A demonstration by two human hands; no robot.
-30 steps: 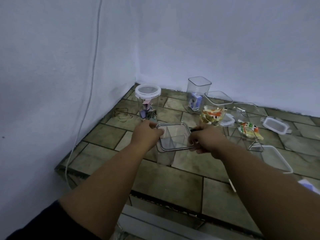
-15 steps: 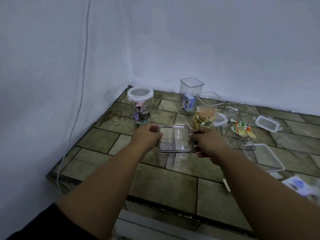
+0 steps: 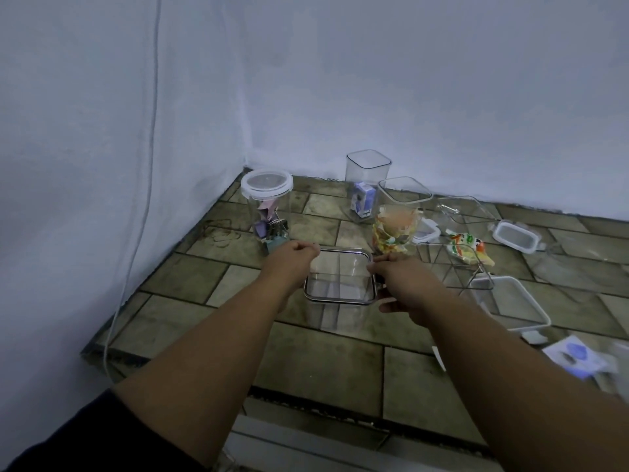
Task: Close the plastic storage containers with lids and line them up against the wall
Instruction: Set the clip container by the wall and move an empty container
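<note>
On the tiled floor (image 3: pixel 323 369) before me, not far from the corner, stands the clear square container (image 3: pixel 337 316), and its metal-rimmed lid (image 3: pixel 340 281) lies flat on top of it. My left hand (image 3: pixel 289 264) pinches the left edge of this lid with curled fingers. My right hand (image 3: pixel 405 284) grips the right edge, also curled. Just behind my left hand stands a round jar (image 3: pixel 267 199), already closed. A tall open container (image 3: pixel 368 172) stands near the back wall (image 3: pixel 408 80).
</note>
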